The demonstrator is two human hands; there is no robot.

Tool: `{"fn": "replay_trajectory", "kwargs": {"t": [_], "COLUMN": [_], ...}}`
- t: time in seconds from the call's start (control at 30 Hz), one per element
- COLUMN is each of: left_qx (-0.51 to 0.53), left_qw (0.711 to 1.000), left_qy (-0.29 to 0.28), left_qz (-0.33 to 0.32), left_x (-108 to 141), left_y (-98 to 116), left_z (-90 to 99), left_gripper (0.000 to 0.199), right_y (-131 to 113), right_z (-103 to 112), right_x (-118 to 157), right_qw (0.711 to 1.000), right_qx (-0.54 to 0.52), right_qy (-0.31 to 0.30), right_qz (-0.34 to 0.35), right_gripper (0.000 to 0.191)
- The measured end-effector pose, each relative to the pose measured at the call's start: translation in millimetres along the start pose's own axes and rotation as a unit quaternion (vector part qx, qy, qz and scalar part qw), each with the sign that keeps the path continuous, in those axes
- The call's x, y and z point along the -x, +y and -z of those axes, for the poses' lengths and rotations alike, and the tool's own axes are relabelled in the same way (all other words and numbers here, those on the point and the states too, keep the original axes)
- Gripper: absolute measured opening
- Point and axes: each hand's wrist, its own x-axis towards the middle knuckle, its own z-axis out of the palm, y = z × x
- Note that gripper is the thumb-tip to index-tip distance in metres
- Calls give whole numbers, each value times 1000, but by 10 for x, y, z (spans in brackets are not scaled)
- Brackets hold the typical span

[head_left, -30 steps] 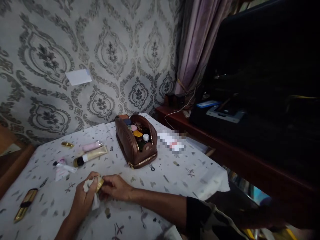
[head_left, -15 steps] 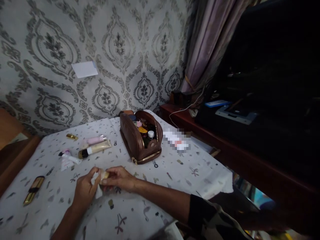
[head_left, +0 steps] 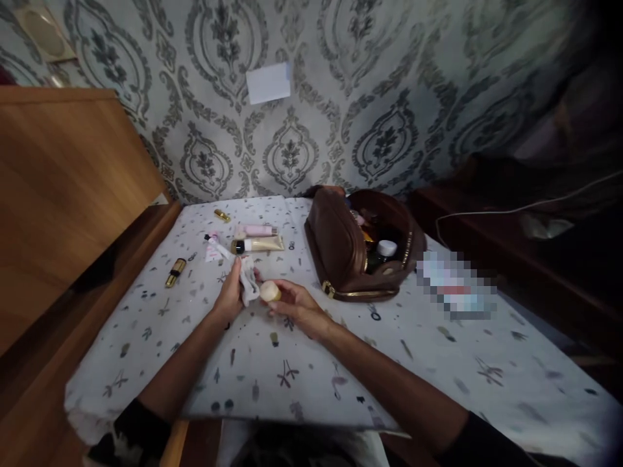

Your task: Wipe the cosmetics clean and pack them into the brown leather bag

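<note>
Your left hand point(head_left: 230, 295) keeps its grip pinched on crumpled white cloth point(head_left: 250, 285); your right hand point(head_left: 302, 309) curls around a rounded cream-and-gold object point(head_left: 270, 292), near the smooth brown bag point(head_left: 335, 240)

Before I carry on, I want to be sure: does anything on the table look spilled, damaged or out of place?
Nothing looks spilled or damaged. The one oddity is a pixelated patch to the right of the open brown bag; what lies there can't be made out.

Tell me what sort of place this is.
Probably a room in a home: ornate patterned wallpaper, a printed tablecloth and an open brown bag of small containers suggest it.
</note>
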Motion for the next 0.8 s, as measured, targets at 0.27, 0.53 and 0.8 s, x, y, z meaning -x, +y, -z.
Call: {"fn": "replay_trajectory", "kwargs": {"t": [0.27, 0.53, 0.8], "left_qx": [-71, -533, -545], "left_qw": [985, 729, 746], "left_qy": [-114, -194, -131], "left_qz": [-108, -385, -359], "left_x": [52, 230, 266], "left_y": [-19, -101, -55], "left_z": [54, 26, -20], "left_gripper": [43, 36, 32], "right_y": [-15, -10, 32], "right_z": [-14, 10, -39], "right_x": [-24, 3, 4], "right_qw": [998, 1000, 996], "right_qx": [-2, 14, 91], "right_qy": [53, 22, 16], "right_qz": [18, 12, 21], "right_gripper": [51, 44, 53]}}
